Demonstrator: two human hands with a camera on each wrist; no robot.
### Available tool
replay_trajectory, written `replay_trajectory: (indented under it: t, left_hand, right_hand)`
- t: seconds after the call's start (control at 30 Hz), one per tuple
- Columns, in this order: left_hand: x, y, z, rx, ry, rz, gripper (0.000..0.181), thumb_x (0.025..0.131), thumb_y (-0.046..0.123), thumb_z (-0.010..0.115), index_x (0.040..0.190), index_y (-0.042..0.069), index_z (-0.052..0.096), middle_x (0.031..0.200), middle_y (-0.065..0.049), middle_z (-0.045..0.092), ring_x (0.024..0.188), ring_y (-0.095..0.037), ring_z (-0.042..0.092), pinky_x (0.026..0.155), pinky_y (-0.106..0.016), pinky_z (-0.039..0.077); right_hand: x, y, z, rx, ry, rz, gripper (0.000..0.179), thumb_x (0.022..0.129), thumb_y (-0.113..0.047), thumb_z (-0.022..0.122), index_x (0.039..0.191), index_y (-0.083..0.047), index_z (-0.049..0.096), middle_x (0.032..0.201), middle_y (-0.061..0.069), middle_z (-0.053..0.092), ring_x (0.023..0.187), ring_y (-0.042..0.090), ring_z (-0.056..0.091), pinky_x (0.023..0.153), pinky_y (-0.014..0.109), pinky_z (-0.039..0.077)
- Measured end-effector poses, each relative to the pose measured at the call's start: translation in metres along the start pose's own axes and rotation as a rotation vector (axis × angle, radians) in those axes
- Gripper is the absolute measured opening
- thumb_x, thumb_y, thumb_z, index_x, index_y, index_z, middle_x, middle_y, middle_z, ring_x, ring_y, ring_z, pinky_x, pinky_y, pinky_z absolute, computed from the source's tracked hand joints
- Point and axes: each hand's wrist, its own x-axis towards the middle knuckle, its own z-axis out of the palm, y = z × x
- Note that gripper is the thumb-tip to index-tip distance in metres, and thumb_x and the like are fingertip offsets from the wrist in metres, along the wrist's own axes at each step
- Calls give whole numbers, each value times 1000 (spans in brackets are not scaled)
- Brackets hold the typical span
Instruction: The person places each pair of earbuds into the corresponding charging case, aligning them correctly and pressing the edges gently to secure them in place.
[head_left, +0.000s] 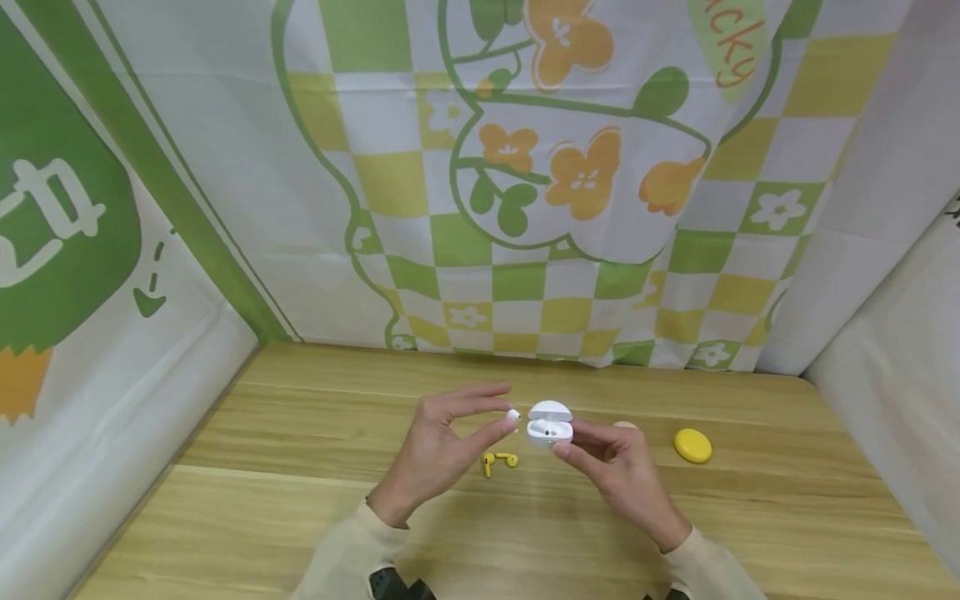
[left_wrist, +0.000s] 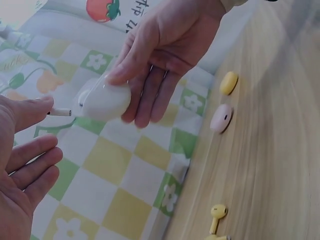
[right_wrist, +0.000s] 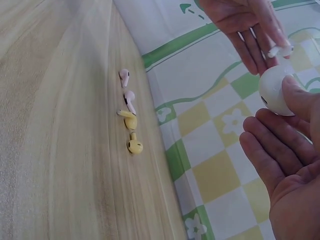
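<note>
Above the table, my left hand [head_left: 438, 446] pinches a small white earbud [head_left: 513, 415] between thumb and fingertip. Its stem [left_wrist: 61, 112] points toward the case in the left wrist view. My right hand [head_left: 622, 471] grips a rounded white earbud case [head_left: 550, 429] between thumb and fingers, its lid raised. The earbud is just left of the case, a small gap between them in the head view. A dark spot shows in the case's inner tray. Below the hands, two yellow earbuds [right_wrist: 131, 121] lie on the wooden table [head_left: 330, 425].
A round yellow case [head_left: 692, 446] lies on the table to the right. Beside it is a pale pink case [left_wrist: 221, 118], mostly behind my right hand in the head view. Two pink earbuds [right_wrist: 129, 99] lie near the yellow ones. Patterned cloth [head_left: 465, 283] hangs at the table's back edge.
</note>
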Motion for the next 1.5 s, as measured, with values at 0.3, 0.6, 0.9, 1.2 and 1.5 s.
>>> replay_trajectory:
  t: [0.3,0.6,0.9,1.2,1.5]
  left_hand:
    - [6,4,12,-25,6,56,16,87,7,81,103,4,79,125,-10,70,118,-31,66,100,-45,52]
    - [10,6,24,-19,-25,77,15,88,9,80,102,5,80,128,-10,68,121,-24,64,101,-47,51]
    - [11,7,26,32,-69,88,14,91,11,78,104,6,80,131,-11,66,124,-22,61,102,-40,50]
    - [12,7,27,52,-96,121,12,90,9,78,102,6,80,131,-13,66,124,-24,61,101,-38,51]
    - [11,7,27,68,-91,136,10,87,5,79,97,4,80,134,-16,64,117,-24,66,95,-38,55]
  right_hand:
    - [2,2,2,-43,1,-85,28,90,9,70,118,8,71,112,21,72,101,21,72,77,37,60]
    - [1,1,4,-64,-2,-63,27,91,7,71,118,7,71,115,18,72,102,20,72,79,37,60]
    - [1,-1,5,-72,-17,-61,28,92,5,71,120,4,72,117,15,72,103,21,72,81,36,60]
    - [1,-2,6,-59,-22,-74,29,92,6,70,121,4,71,118,15,72,105,23,71,82,36,60]
    - [1,-1,7,-48,-29,-67,29,91,7,71,120,5,71,118,16,72,105,21,71,83,37,59]
